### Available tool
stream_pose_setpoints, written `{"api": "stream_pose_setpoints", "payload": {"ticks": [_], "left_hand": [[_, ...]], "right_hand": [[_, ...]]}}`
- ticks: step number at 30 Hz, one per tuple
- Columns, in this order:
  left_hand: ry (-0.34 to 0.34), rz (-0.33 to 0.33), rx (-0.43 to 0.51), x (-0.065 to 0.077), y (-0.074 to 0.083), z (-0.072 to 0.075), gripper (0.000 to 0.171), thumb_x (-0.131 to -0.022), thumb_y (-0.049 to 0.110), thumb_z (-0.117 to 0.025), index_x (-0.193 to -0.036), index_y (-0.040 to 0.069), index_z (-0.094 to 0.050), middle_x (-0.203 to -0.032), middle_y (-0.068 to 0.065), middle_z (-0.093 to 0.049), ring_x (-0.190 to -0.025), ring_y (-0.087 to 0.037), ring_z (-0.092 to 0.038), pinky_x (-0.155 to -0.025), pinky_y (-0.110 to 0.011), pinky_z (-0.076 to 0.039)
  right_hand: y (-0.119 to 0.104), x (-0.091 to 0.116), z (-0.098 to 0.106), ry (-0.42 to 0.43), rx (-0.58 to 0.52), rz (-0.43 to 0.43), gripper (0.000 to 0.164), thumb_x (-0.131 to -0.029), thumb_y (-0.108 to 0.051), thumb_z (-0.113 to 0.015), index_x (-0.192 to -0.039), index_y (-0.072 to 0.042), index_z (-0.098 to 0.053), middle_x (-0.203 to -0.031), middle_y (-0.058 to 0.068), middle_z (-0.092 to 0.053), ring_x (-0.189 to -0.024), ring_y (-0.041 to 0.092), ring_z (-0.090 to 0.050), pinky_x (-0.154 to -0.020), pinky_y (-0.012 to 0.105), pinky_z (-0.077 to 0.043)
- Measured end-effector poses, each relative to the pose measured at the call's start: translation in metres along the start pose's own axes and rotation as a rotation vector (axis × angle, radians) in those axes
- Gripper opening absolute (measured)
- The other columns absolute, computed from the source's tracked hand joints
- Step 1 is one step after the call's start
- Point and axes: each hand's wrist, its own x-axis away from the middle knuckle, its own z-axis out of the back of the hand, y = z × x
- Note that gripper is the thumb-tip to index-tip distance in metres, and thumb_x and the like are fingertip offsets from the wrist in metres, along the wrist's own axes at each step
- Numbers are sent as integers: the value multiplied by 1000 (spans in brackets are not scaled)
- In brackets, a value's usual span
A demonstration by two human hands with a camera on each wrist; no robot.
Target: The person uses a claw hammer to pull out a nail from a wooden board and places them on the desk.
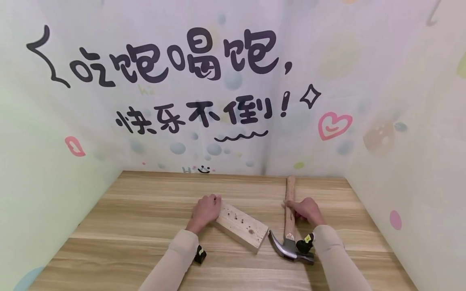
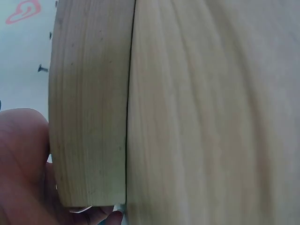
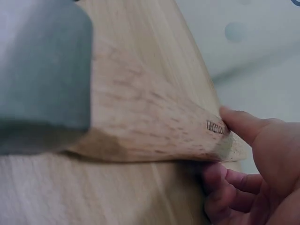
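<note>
A pale wooden block (image 1: 238, 232) lies slanted on the table, and several nails (image 1: 236, 217) dot its upper face. One nail (image 2: 43, 69) visibly sticks out in the left wrist view. My left hand (image 1: 206, 210) grips the block's far left end, thumb above and fingertips low at the end face. To the right is a claw hammer (image 1: 289, 222), its metal head (image 1: 289, 249) toward me and its claw pointing at the block's near right corner. My right hand (image 1: 307, 210) pinches the wooden handle (image 3: 159, 112) about halfway along, with the thumb on top.
The wood-grain table (image 1: 145, 226) runs back to a white printed wall covering (image 1: 225, 157). Side panels (image 1: 397, 161) rise at left and right. Small black devices (image 1: 200, 254) are strapped at both wrists.
</note>
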Motion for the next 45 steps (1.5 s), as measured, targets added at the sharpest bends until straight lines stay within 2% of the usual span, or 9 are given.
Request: {"api": "stream_pose_setpoints", "payload": {"ticks": [5,14,21,29,33,36,38,42,45], "left_hand": [[-8,9,-9,3,3,-5,48,-106,37,-37,-127,3,-62,-116,-24,-61,-106,-43,-59,-85,-57,-48],[4,46,1,5,9,-9,51,-106,39,-34,-131,1,-59,-122,-26,-58,-112,-46,-56,-91,-59,-45],[7,77,2,8,14,-10,54,-106,41,-36,-130,-2,-57,-120,-28,-57,-109,-46,-56,-87,-60,-45],[21,77,4,7,13,-10,55,-105,41,-37,-129,-5,-56,-120,-29,-56,-110,-46,-55,-88,-60,-45],[13,74,6,7,14,-8,54,-106,41,-37,-129,-4,-55,-119,-28,-55,-108,-45,-55,-88,-60,-45],[7,69,3,7,15,-8,53,-106,41,-37,-127,-3,-57,-115,-27,-56,-105,-44,-56,-86,-59,-45],[6,65,1,7,15,-8,52,-106,41,-37,-126,-2,-57,-114,-26,-56,-104,-43,-56,-84,-59,-45],[-2,57,-7,6,14,-10,54,-106,43,-36,-127,-2,-57,-114,-26,-56,-105,-44,-55,-84,-60,-45],[0,58,-8,5,14,-10,56,-105,44,-36,-128,-4,-55,-115,-27,-56,-107,-44,-55,-86,-59,-45]], "right_hand": [[1,-1,-2,-1,35,4,47,-85,-44,-70,-51,-13,-58,-48,-3,-48,-45,11,-42,-45,25,-35],[6,-2,-1,2,-96,3,44,-88,-43,-66,-58,-14,-49,-50,-3,-43,-47,12,-42,-46,26,-35],[13,-2,0,-18,-297,33,34,-93,-38,-64,-92,-4,-69,-67,-3,-59,-64,10,-58,-60,27,-50],[13,1,-3,38,-501,85,37,-93,-29,-65,-116,0,-68,-78,-3,-68,-73,7,-60,-66,24,-51],[10,4,-5,-70,-748,148,49,-101,-22,-51,-138,10,-47,-112,5,-73,-100,15,-68,-90,31,-52],[5,6,-8,-181,-928,196,48,-105,-15,-38,-144,12,-30,-118,4,-71,-120,22,-63,-109,44,-40],[2,8,-9,-224,-1001,216,41,-106,-14,-34,-140,8,-29,-113,0,-72,-120,24,-63,-112,49,-35],[-6,19,-7,-305,-1131,283,19,-109,-16,-29,-117,-1,-38,-113,-2,-71,-116,27,-65,-111,53,-35],[-12,29,-4,-387,-1195,362,22,-110,-19,-28,-107,-2,-43,-121,1,-68,-113,28,-66,-106,50,-42]]}}
